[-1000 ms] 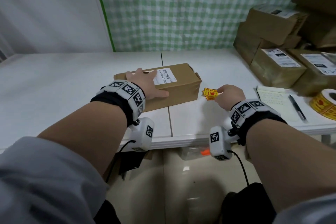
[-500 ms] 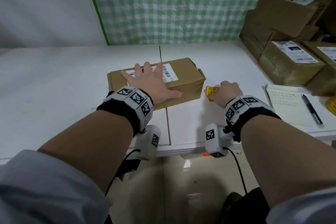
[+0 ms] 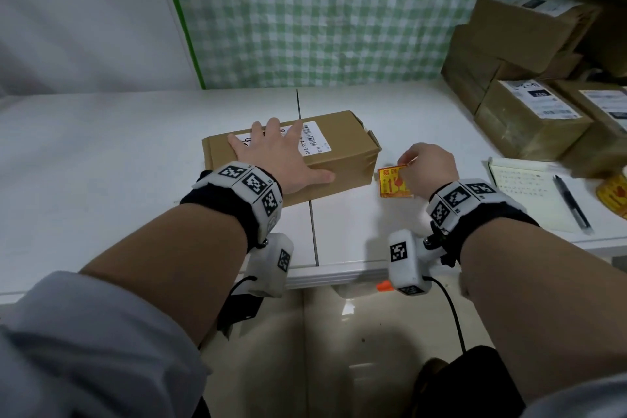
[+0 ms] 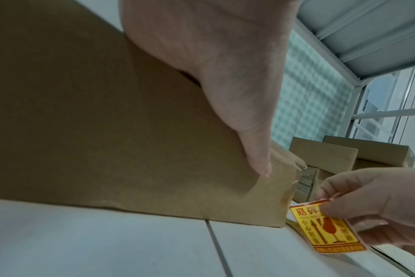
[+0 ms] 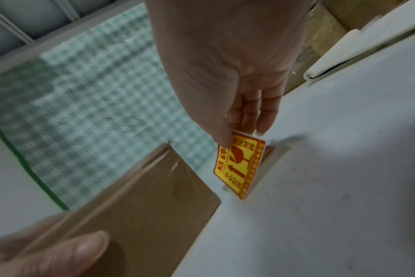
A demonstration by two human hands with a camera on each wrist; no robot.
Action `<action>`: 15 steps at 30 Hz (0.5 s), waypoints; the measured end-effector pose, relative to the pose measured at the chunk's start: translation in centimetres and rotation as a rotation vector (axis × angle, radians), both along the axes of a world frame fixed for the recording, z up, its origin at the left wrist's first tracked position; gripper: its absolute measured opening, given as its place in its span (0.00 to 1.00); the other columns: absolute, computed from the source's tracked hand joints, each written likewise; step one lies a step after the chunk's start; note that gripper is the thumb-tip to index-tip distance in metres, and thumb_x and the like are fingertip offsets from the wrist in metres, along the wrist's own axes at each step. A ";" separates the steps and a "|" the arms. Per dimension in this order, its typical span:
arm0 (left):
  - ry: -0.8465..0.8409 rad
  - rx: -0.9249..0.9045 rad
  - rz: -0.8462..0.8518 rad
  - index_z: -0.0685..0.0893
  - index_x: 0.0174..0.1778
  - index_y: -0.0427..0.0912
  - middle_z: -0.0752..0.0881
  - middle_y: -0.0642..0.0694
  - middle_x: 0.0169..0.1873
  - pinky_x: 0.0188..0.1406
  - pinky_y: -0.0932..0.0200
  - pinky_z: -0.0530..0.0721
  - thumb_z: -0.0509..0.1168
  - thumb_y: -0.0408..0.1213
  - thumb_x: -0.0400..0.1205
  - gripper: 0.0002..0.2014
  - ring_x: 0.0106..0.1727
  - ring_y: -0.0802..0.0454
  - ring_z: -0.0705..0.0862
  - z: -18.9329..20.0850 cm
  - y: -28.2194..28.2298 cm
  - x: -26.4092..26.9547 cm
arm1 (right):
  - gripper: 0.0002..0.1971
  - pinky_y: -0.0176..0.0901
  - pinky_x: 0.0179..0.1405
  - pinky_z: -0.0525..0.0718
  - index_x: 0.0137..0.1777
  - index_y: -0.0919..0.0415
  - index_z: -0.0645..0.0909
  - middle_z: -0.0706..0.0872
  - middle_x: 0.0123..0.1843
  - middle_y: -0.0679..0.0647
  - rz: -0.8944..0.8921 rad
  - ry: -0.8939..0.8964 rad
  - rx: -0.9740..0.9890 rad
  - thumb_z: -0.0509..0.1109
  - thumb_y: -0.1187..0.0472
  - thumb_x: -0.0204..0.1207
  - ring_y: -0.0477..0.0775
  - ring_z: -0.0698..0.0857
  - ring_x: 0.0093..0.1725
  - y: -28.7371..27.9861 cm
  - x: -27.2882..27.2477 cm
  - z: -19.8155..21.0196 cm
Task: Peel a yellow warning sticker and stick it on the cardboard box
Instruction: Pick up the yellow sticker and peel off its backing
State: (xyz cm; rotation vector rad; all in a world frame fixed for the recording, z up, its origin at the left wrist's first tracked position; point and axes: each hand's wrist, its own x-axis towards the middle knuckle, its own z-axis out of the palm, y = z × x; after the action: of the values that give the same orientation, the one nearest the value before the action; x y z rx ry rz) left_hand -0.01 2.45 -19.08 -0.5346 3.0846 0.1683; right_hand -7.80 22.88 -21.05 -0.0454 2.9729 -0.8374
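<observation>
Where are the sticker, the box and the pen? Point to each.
sticker [image 4: 329, 232]: left wrist view, on its yellow printed face.
box [image 3: 342, 156]: head view, on its bare brown top.
pen [image 3: 571, 202]: head view, on its dark barrel.

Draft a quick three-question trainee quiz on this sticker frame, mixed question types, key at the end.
1. True or false: the yellow warning sticker is already stuck on the cardboard box.
2. Which hand pinches the sticker? A) left hand B) right hand C) neither
3. Fill in: the pen lies on the ____, right of the sticker.

Key
1. False; it is held beside the box's right end, just above the table.
2. B; the left hand lies flat on the box top.
3. notepad
</observation>
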 end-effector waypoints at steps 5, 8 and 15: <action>-0.032 -0.005 -0.016 0.52 0.80 0.60 0.57 0.45 0.81 0.73 0.22 0.49 0.57 0.81 0.56 0.57 0.82 0.39 0.54 0.3 -0.2 1.1 | 0.10 0.39 0.42 0.79 0.41 0.53 0.83 0.86 0.46 0.53 0.017 0.008 -0.219 0.62 0.67 0.74 0.55 0.83 0.49 0.8 1.4 1.0; -0.076 -0.008 -0.016 0.49 0.80 0.61 0.54 0.46 0.83 0.73 0.22 0.48 0.57 0.81 0.58 0.56 0.83 0.39 0.51 0.5 -0.3 2.1 | 0.11 0.49 0.49 0.87 0.34 0.52 0.82 0.86 0.39 0.52 0.012 -0.018 -0.386 0.64 0.67 0.72 0.58 0.86 0.48 0.9 2.2 1.5; -0.012 0.069 -0.059 0.71 0.73 0.53 0.71 0.42 0.73 0.73 0.25 0.56 0.60 0.67 0.71 0.36 0.76 0.38 0.66 2.7 0.2 3.6 | 0.10 0.46 0.37 0.86 0.32 0.52 0.82 0.87 0.43 0.58 0.058 -0.040 -0.619 0.70 0.67 0.71 0.59 0.88 0.43 0.0 4.9 3.3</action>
State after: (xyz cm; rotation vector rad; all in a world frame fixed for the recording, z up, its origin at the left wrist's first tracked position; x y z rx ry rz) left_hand 3.56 2.64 -16.36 -0.4407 3.0647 0.2689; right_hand -2.88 22.89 -17.74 -0.1342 2.5398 -1.6789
